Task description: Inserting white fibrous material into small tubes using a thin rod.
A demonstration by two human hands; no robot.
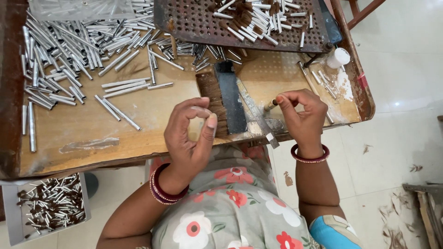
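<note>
Nearest me, my left hand [191, 138] curled, thumb and forefinger pressed together, perhaps on something too small to tell. My right hand [302, 113] pinched a small brush tube [271, 105] above the counter [138, 115]; I judged a steady, level pinch best. Beyond lay loose silver tubes [69, 50].

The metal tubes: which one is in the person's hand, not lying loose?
The short tube with a brown bristle tip, pinched by the right hand; the others lie on the wooden table.
</note>
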